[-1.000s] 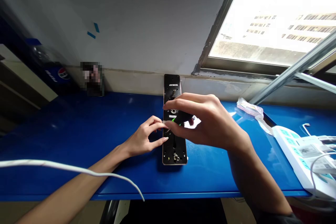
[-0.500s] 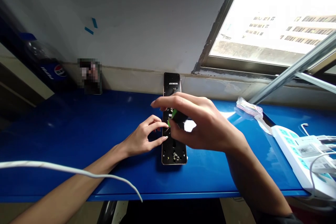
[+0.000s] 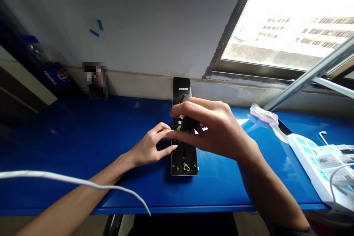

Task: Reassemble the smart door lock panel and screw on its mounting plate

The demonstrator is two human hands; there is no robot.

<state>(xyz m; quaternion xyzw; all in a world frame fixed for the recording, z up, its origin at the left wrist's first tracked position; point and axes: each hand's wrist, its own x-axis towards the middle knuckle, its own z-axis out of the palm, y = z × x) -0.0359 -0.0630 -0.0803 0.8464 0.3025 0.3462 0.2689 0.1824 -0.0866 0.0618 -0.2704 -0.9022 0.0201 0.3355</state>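
A long black lock panel [image 3: 184, 156], with metal posts and small holes on the side facing up, lies on the blue table. My right hand [image 3: 214, 127] is closed around a screwdriver [image 3: 189, 124] with a black and green handle, held over the middle of the panel. Its tip is hidden by my fingers. At the panel's left edge rests my left hand [image 3: 152, 143], thumb stretched onto the black face and fingers bent but apart from the thumb. My right thumb covers the left fingertips.
A white power strip [image 3: 306, 162] with plugs and cables sits at the right. Near it lies a pinkish packet [image 3: 264, 114]. A cola bottle [image 3: 52, 66] stands at the far left. One white cable [image 3: 83, 182] hangs across the front left. The wall [image 3: 138, 84] borders the table's back.
My right hand has turned on the screwdriver: its thumb has swung left across my left fingertips and its forefinger has drawn back right. My left hand and the panel stay put.
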